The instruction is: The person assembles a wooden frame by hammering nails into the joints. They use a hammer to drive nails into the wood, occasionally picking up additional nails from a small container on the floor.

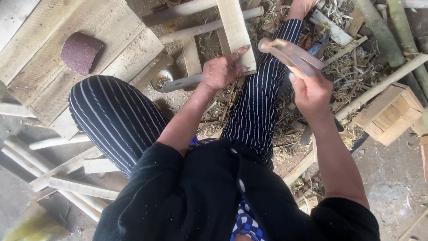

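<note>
We have one view only, from a camera worn on the person's head, so there is no second view to share ground with. We look almost straight down, tilted slightly forward, over the black top and the striped knees. We sit close: the left hand (221, 71) and right hand (310, 91) fill the middle of the frame, just beyond the chest. Taking the wooden frame (236, 31) as our landmark, we face toward it; it lies ahead at the top edge, the plank platform (53, 85) left of it, the small wooden box (388, 114) right of it.
</note>
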